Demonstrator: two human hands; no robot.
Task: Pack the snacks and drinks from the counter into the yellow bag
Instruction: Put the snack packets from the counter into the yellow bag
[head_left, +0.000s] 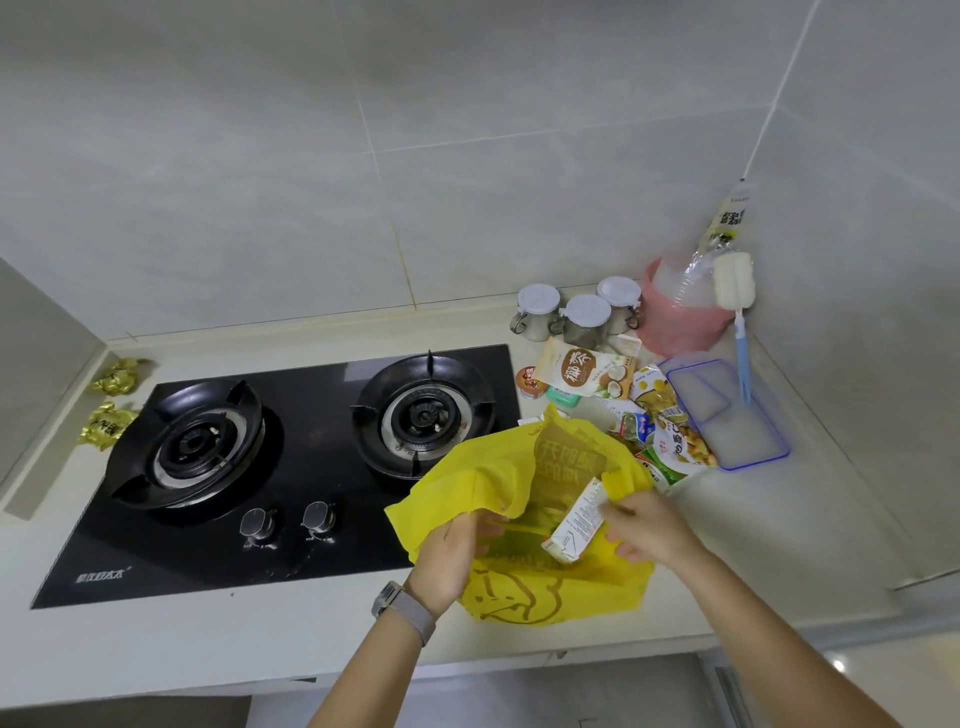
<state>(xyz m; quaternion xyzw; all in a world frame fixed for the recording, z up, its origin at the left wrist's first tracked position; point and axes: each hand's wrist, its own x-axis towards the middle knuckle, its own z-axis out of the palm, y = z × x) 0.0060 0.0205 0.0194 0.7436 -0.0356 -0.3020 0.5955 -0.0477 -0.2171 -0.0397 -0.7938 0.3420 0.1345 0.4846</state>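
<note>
The yellow bag (498, 483) lies on the counter, partly over the stove's right side, its mouth held up and open. My left hand (452, 545) grips the bag's near edge. My right hand (649, 530) holds a white drink carton (576, 525), tilted, at the bag's mouth. Behind the bag lie a coconut snack pouch (582, 371), a small red-lidded cup (530, 382), a green packet (563, 397) and several colourful snack packets (670, 436).
A black two-burner gas stove (270, 467) fills the counter's left. Gold-wrapped packets (111, 400) lie at its far left. Three white-lidded jars (576, 312), a pink container (675, 312), a blue-rimmed box (727, 410) and a bottle brush (737, 312) stand in the right corner.
</note>
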